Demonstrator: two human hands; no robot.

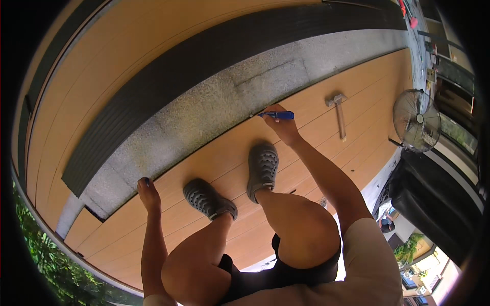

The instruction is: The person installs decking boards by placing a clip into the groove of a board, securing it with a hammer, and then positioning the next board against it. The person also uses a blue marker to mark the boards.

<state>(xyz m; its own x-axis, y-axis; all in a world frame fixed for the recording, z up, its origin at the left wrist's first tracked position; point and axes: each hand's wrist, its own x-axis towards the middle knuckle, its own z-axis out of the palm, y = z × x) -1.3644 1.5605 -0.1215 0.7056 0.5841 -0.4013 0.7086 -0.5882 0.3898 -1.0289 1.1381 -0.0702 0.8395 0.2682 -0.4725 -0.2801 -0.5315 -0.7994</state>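
My right hand [280, 128] is closed around a blue marker [284, 115], its tip pointing left at the edge of the tan floor planks [224, 145]. That hand rests where the planks meet a bare grey stone strip [204, 109]. Lower left, my left hand [148, 198] touches the same plank edge with its fingers drawn together. A small dark blue thing [147, 180] shows at its fingertips, too small to name for sure. Between the hands, my feet in dark clogs [206, 199] stand on the planks.
A hammer [340, 118] lies on the planks to the right of my right hand. Across the strip runs a long dark ribbed board [148, 97]. A standing fan [417, 121] is at the far right, near a black covered object [434, 199]. Greenery [48, 250] borders the lower left.
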